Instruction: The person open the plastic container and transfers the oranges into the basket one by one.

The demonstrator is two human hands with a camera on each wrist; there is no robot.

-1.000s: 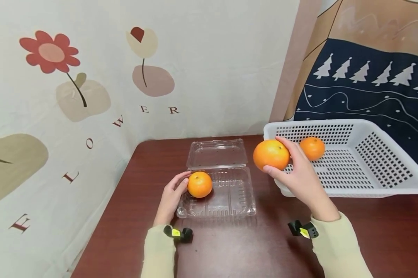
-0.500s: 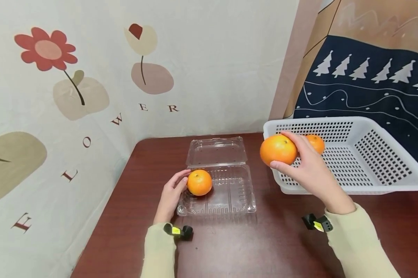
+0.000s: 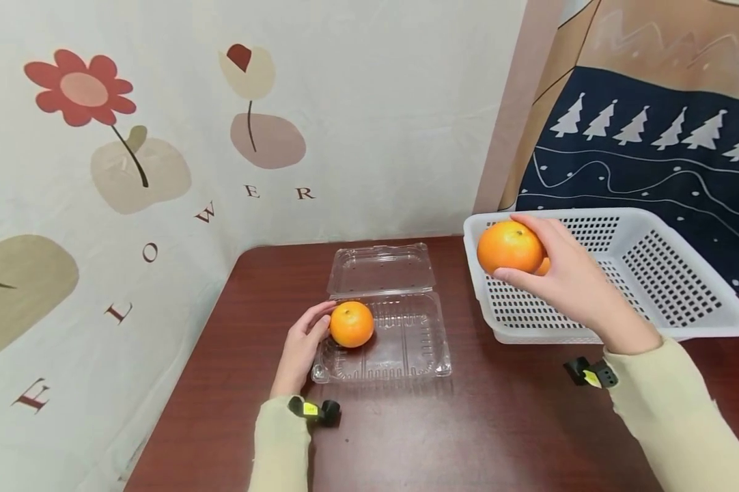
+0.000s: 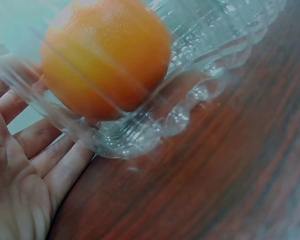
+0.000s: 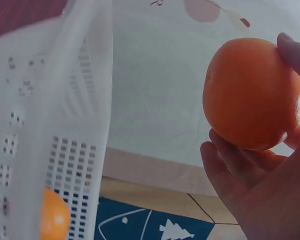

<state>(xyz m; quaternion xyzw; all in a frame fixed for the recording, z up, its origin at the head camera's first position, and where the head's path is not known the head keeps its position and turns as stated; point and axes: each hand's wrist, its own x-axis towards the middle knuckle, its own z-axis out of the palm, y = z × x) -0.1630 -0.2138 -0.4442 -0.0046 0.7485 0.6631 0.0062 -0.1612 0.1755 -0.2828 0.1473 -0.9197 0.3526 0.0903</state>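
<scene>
My right hand [image 3: 569,273] grips an orange [image 3: 509,247] between thumb and fingers, raised over the left part of the white perforated basket [image 3: 664,331]. In the right wrist view this orange [image 5: 252,95] is beside the basket's rim. A second orange [image 5: 55,215] lies inside the basket, mostly hidden behind the held one in the head view. Another orange [image 3: 352,324] sits at the left side of a clear plastic clamshell box [image 3: 406,348], whose lid [image 3: 382,268] is folded back. My left hand [image 3: 300,348] rests against the box's left wall, its fingers [image 4: 60,170] extended along the outside.
The dark red-brown table [image 3: 394,437] carries the box on the left and the basket on the right. Behind stands a pale cloth wall [image 3: 375,137] with printed flowers, and a navy tree-patterned cloth [image 3: 640,164] hangs behind the basket.
My right hand has moved right and slightly up with its orange, from the basket's left edge to over its inside. The left hand and the boxed orange have stayed in place.
</scene>
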